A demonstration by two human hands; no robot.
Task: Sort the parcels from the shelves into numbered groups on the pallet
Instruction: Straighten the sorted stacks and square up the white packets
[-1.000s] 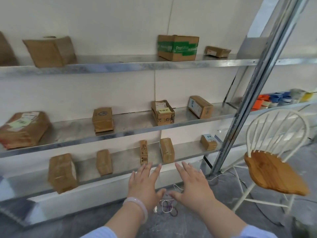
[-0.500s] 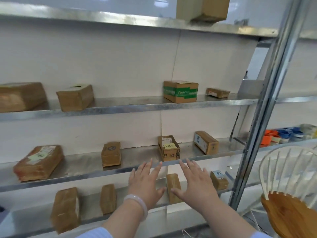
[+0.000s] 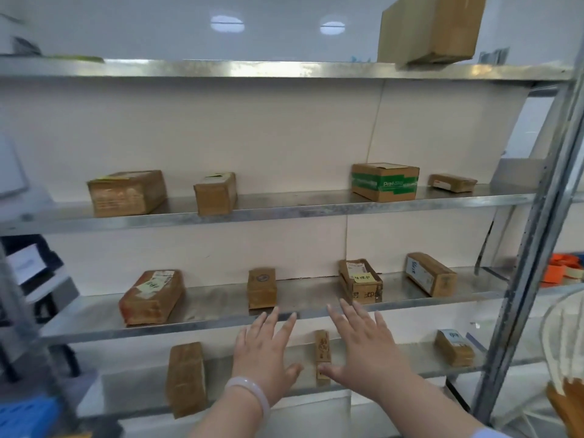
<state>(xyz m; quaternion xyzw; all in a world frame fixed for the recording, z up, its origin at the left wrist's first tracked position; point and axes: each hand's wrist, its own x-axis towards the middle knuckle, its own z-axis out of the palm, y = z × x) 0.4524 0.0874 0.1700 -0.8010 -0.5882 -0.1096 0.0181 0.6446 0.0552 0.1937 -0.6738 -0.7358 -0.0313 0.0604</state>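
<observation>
The left hand (image 3: pixel 264 358) and right hand (image 3: pixel 363 352) are hovering palm-down, flanking the slim parcel (image 3: pixel 323 355). Both are spreading their fingers wide, holding nothing.

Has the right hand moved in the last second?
Yes. Right hand rose: fingertips from the bottom shelf to the middle shelf edge.

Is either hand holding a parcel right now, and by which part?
Nothing is held. The left hand and right hand are both spread open before the shelves, with no grip on anything.
</observation>
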